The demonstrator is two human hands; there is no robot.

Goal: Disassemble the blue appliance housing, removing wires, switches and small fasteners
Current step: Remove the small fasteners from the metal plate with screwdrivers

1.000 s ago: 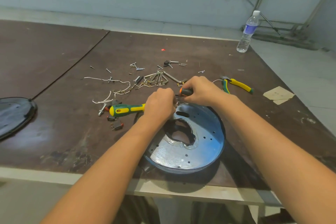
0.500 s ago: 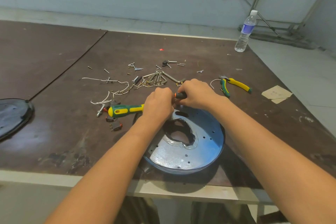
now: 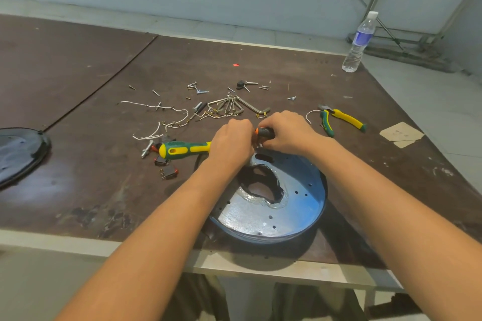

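Note:
The round blue housing [image 3: 300,206] lies flat near the table's front edge, with a ragged dark hole in its middle. My right hand [image 3: 287,131] grips a black-and-orange tool handle [image 3: 264,133] at the housing's far rim. My left hand [image 3: 232,142] is closed right beside it at the same spot; what its fingers pinch is hidden. Loose white wires [image 3: 167,122], several screws [image 3: 198,88] and small black-and-red switches [image 3: 168,172] lie on the table to the left and behind.
A green-and-yellow screwdriver [image 3: 185,148] lies just left of my left hand. Hex keys [image 3: 234,107] are behind the hands, pliers [image 3: 339,118] to the right. A water bottle [image 3: 360,43] stands at the far right corner, a dark lid [image 3: 18,154] at the left edge.
Both hands stay at the housing's far rim; only the view has shifted slightly. The tool handle in my right hand has barely moved.

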